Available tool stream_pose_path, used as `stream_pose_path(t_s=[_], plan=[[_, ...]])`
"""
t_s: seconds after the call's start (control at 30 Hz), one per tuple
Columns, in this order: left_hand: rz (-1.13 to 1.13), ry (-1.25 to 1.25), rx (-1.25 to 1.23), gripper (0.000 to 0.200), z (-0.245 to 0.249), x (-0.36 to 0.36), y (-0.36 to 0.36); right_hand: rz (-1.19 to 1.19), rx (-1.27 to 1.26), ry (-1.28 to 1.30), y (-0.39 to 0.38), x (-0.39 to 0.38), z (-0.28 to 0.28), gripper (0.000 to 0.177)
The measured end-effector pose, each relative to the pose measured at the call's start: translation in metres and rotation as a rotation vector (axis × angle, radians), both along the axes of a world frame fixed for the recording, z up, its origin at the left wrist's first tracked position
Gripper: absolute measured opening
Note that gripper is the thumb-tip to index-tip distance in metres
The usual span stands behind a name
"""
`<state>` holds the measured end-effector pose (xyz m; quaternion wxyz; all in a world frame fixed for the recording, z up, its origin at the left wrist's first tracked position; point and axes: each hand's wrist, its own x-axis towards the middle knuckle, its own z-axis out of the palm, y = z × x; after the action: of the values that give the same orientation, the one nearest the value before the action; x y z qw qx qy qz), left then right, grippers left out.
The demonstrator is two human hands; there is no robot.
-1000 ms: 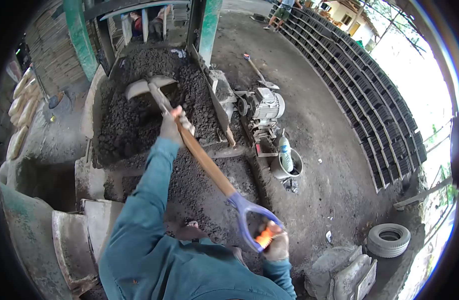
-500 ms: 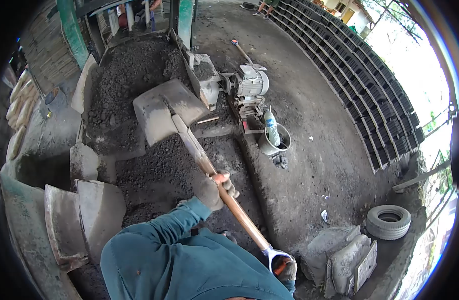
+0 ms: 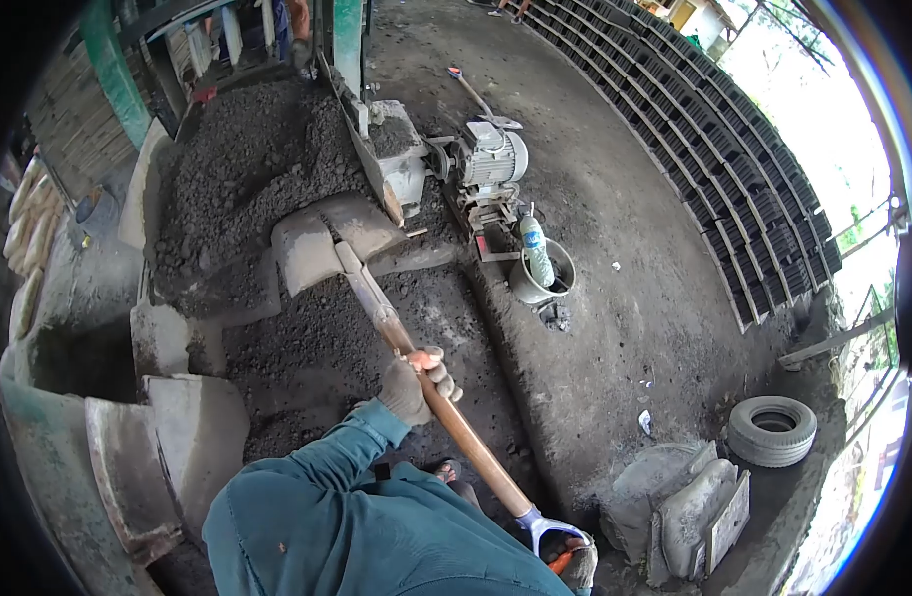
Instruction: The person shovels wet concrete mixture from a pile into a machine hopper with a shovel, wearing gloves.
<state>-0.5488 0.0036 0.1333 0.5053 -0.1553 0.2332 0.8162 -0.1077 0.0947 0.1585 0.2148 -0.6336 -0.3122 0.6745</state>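
My left hand [image 3: 416, 382], in a grey glove with orange showing at the fingers, is wrapped round the wooden shaft of a shovel [image 3: 466, 434]. My right hand [image 3: 578, 564], also gloved, is closed on the shovel's D-shaped handle at the bottom of the view. The wide metal blade [image 3: 312, 250] points away from me, at the near edge of a heap of dark, crumbly material [image 3: 247, 159]. Its face is tilted, and little or no material shows on it. Part of the right hand is cut off by my sleeve and the frame edge.
A motor [image 3: 493, 159] stands right of the heap, with a bucket [image 3: 542, 273] holding a plastic bottle before it. Another shovel [image 3: 471, 94] lies behind. Worn slabs [image 3: 674, 512] and a tyre [image 3: 771, 431] lie at right. Block racks [image 3: 694, 129] line the far right. People stand at the back.
The shovel blade has dropped and tilted, and looks smaller than before. Both hands have kept their grip. My view has shifted slightly, and a person's leg behind the heap shows more.
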Motion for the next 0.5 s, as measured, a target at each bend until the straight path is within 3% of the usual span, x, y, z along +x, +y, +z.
stream_pose_path(t_s=[0.07, 0.23, 0.37, 0.5], plan=[[-0.027, 0.062, 0.097, 0.008, -0.011, -0.044, -0.006, -0.007, 0.016, 0.029, -0.012, -0.040, -0.002, 0.018], [-0.011, 0.235, 0.034, 0.014, -0.014, -0.190, -0.019, 0.126, 0.132, 0.073, -0.026, -0.157, -0.054, 0.023], [0.001, 0.390, 0.034, 0.017, -0.021, -0.310, -0.032, 0.177, 0.238, 0.276, -0.044, -0.287, -0.029, 0.027], [0.269, 0.626, -0.169, 0.017, -0.001, -0.390, -0.030, 0.382, 0.287, 0.540, -0.034, -0.369, 0.002, 0.031]])
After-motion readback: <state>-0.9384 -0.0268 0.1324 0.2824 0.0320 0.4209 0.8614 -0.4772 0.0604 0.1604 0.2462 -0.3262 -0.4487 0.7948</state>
